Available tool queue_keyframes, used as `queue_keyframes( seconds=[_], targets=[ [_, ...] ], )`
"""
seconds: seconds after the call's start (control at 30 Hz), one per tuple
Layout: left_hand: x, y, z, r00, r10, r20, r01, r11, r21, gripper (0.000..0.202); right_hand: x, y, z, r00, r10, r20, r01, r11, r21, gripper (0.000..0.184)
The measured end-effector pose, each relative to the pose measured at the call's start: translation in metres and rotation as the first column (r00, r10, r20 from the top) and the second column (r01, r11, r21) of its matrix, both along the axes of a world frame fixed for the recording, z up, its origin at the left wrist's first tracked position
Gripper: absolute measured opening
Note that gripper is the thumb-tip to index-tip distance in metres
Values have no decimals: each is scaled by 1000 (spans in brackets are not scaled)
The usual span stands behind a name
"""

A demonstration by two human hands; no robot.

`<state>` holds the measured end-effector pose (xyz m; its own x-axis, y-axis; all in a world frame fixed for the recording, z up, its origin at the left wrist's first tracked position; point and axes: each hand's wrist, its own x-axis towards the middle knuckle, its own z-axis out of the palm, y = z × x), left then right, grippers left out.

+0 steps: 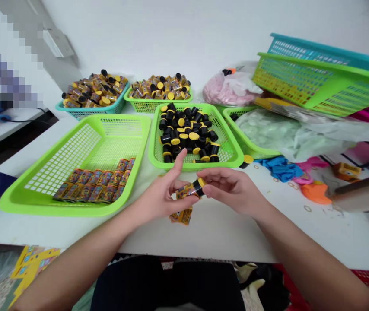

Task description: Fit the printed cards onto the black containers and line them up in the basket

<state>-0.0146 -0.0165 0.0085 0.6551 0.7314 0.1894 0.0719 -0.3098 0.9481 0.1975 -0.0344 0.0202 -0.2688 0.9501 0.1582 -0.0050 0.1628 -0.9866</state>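
Left hand [159, 193] curled round a small labelled canister [188, 190], right hand [234, 188] pinching its yellow-capped end. I hold it over the white table [230, 235], nearer me than the green basket [204, 165] of black, yellow-capped canisters [194, 136]. Printed wrap [182, 217] shows just below it. Another green basket [58, 209], on my left, has labelled pieces [96, 179] in rows.

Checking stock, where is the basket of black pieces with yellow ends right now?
In the head view, that green basket stands near the middle, just beyond the left hand and right hand, to the right of the patterned-cylinder basket.
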Motion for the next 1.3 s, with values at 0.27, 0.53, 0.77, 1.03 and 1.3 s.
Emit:
queue_keyframes(
  seconds=[0.27, 0.53, 0.77, 1.03, 1.3],
  targets=[
    [4, -2, -11, 974, 201, -106, -186, 973, 136, 93, 1, 6, -5, 991, -27, 130, 22, 999, 39, 29],
    [7, 4, -8, 904, 44, 424, 169, 876, -451, 122, -2, 2, -22, 952, 184, 243, -279, 847, 453, 34],
    [16, 1, -5, 882, 155, 445, 98, 862, -497, 130, -14, -10, -16, 714, -526, 461, -135, 542, 829, 54],
    [7, 3, 3, 929, 212, 302, -65, 901, -430, 135, -21, -11, -20, 590, -694, 412, -184, 382, 906, 43],
    [23, -13, -2, 945, 163, 284, -46, 924, -378, 126, -25, -17, -16, 629, -691, 356, -147, 344, 927, 47]
  ],
)
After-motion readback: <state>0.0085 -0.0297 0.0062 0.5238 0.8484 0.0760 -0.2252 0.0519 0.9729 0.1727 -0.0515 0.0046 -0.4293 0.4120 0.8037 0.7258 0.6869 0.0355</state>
